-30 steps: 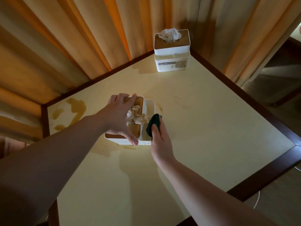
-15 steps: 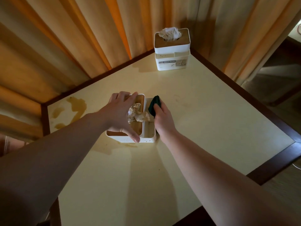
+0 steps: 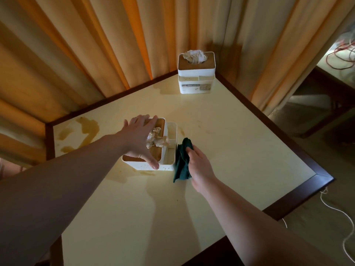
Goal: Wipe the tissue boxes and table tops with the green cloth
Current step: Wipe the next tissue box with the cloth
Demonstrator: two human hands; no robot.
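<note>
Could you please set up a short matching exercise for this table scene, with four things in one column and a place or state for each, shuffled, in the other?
Things:
1. green cloth
2. near tissue box
3. far tissue box
4. brown stain

Places or states:
A. stands at the far corner of the table, by the curtain
B. spread on the tabletop near the left corner
C. gripped in the right hand, beside a box
D. held steady under the left hand

Pairs: 1-C, 2-D, 3-A, 4-B
</note>
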